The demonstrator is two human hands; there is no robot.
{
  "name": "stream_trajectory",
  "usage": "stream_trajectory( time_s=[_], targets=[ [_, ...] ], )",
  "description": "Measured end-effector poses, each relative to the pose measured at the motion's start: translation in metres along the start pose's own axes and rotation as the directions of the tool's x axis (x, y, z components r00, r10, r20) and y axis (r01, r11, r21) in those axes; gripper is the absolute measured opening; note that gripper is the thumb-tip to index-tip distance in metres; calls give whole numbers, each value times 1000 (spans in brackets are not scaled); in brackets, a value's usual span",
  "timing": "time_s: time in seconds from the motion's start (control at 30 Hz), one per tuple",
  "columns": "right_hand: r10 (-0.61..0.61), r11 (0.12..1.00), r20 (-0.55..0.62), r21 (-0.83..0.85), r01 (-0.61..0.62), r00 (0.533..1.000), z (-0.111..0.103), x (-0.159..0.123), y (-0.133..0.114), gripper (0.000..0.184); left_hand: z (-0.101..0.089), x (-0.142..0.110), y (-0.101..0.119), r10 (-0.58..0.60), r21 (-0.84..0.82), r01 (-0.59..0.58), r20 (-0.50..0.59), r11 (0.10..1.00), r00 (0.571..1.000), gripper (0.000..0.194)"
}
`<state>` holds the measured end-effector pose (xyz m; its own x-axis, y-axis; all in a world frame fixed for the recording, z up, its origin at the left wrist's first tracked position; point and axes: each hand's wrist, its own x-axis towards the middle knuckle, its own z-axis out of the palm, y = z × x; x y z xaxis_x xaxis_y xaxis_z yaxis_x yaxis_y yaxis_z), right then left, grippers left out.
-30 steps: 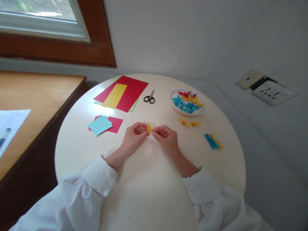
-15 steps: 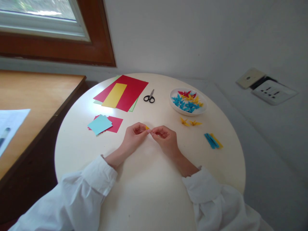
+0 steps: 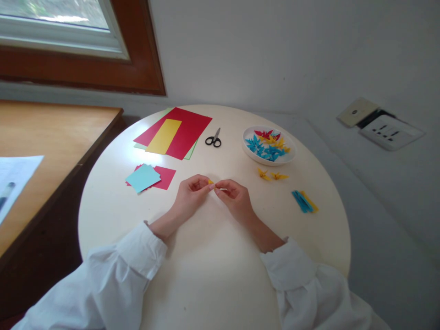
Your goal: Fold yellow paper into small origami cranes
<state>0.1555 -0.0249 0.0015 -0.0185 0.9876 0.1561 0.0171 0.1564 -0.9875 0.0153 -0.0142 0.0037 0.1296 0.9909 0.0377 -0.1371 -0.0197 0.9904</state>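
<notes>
Both hands meet at the middle of the round cream table (image 3: 213,270). My left hand (image 3: 190,195) and my right hand (image 3: 233,196) pinch a small folded yellow paper piece (image 3: 211,182) between their fingertips; only a sliver of it shows. Two finished yellow paper cranes (image 3: 271,175) lie to the right of my right hand. Beyond them a white dish (image 3: 268,145) holds several blue, red and yellow cranes.
Black scissors (image 3: 213,139) lie at the back centre. Large red, yellow and green sheets (image 3: 173,133) lie at the back left, small blue and red squares (image 3: 148,177) nearer. Blue and yellow strips (image 3: 304,200) lie at the right. A wooden desk (image 3: 41,151) adjoins on the left.
The yellow piece stood out between the fingertips a second ago; now the fingers have closed over it and only a sliver shows. My right hand shifted slightly left.
</notes>
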Motion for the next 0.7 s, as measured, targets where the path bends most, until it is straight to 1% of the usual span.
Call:
stream_trajectory(
  time_s=[0.1,0.23,0.43,0.7],
  targets=[
    [0,998,32,-69,2,999,-1,-1,-1,11,0,0,-1,12,-18,-12,-1,1000,1000,20],
    [-28,990,21,-136,31,999,-1,-2,-1,11,0,0,0,-4,-10,4,-9,1000,1000,19],
    [-87,983,19,-160,89,996,0,-2,2,9,0,-1,1,-64,-13,64,-2,998,998,18],
    [-86,979,31,-184,90,996,-1,-3,3,9,0,-1,3,-84,-54,84,1,995,996,16]
  ],
)
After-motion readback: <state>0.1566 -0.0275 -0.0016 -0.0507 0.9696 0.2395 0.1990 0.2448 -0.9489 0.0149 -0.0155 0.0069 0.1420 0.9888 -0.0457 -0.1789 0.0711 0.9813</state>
